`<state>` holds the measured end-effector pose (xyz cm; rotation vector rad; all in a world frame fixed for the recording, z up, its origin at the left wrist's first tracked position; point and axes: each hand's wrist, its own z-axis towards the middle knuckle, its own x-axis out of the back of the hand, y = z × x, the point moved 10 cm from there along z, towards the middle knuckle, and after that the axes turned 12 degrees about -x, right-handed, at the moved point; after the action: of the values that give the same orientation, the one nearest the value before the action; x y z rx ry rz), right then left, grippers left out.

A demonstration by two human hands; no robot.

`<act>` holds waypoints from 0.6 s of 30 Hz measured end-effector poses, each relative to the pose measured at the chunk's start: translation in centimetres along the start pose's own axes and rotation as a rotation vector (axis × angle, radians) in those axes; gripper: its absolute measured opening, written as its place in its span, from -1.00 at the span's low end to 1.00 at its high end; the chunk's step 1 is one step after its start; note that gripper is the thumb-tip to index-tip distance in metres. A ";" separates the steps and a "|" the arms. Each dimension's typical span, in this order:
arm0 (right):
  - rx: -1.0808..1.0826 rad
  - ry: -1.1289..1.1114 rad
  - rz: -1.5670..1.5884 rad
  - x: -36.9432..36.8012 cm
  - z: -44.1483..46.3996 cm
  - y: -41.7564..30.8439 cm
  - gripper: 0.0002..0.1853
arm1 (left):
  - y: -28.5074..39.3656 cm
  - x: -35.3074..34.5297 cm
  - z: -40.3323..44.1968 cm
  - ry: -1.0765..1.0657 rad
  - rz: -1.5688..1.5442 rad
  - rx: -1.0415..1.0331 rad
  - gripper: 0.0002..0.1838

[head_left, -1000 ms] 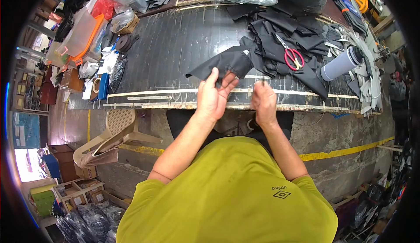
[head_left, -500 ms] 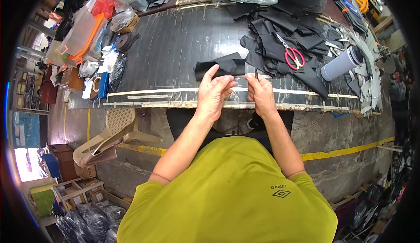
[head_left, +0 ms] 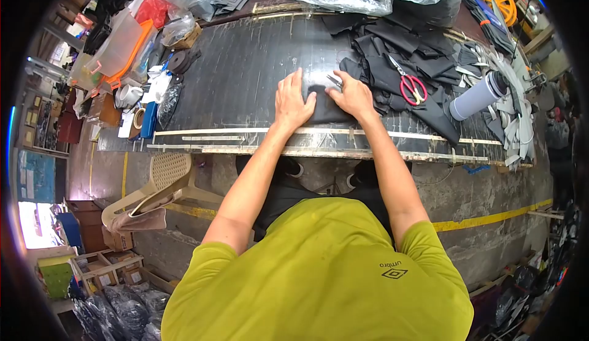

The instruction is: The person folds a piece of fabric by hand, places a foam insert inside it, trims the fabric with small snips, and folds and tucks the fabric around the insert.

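Lying flat at the left, the left hand (head_left: 291, 102) has its fingers stretched out side by side, the thumb angled away toward a black cloth (head_left: 331, 113). The cloth sits between the two hands on the dark tabletop (head_left: 239, 77), close to the near edge — a low, matte piece with a curved far edge and a straighter near one beside a long pale strip (head_left: 239, 130). Part of it is covered by the hands, so whether it is folded cannot be told. On its right side, the right hand (head_left: 354, 97) is bent, thumb and forefinger pinching a small metal tool (head_left: 334, 81), shiny and mostly hidden. The tabletop is glossy and scratched with pale streaks. Farther right spreads a crumpled heap of black fabric (head_left: 423, 46), all creases and angular corners — on it lie scissors (head_left: 402, 73) with steel blades and looped red handles. Next comes a smooth grey-lilac cylindrical bottle (head_left: 475, 99), dark-capped, then limp, tangled grey strips (head_left: 523, 108).
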<state>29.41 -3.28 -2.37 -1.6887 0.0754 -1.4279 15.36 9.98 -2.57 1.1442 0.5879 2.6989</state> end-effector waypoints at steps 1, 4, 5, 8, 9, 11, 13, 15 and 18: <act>0.002 0.007 -0.057 -0.8 0.6 0.3 -0.43 | -0.7 -1.2 0.2 -0.092 0.037 0.046 -0.27; -0.078 -0.074 -0.038 -2.6 1.0 2.2 -0.50 | -1.5 -3.0 0.0 -0.202 0.081 0.121 -0.63; -0.103 -0.096 -0.019 -2.9 0.9 2.9 -0.50 | -1.4 -3.0 -0.1 -0.201 0.065 0.101 -0.66; -0.134 -0.146 0.132 -1.9 -0.4 3.7 -0.46 | -0.2 -2.2 -0.6 -0.080 0.058 -0.042 -0.83; -0.123 -0.146 0.182 -1.3 -1.0 3.6 -0.44 | -0.6 -2.3 -0.7 -0.086 -0.101 0.052 -0.86; -0.127 -0.232 0.305 -1.1 -1.9 3.3 -0.63 | -1.2 -2.9 -1.2 -0.101 -0.419 0.240 -0.91; -0.114 -0.309 0.538 -1.2 -2.4 3.0 -0.73 | -0.4 -2.8 -1.3 -0.052 -0.707 0.357 -0.91; -0.070 -0.199 0.648 0.3 -2.8 2.3 -0.87 | 0.9 -2.5 -0.9 -0.041 -0.965 0.433 -0.86; 0.101 0.006 0.776 4.0 -3.9 -0.3 -0.92 | 6.1 3.6 2.7 -0.043 -0.661 0.123 -0.84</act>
<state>27.41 -7.64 0.57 -1.3440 0.5852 -0.8295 14.86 6.23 4.05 0.8307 0.9388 2.0910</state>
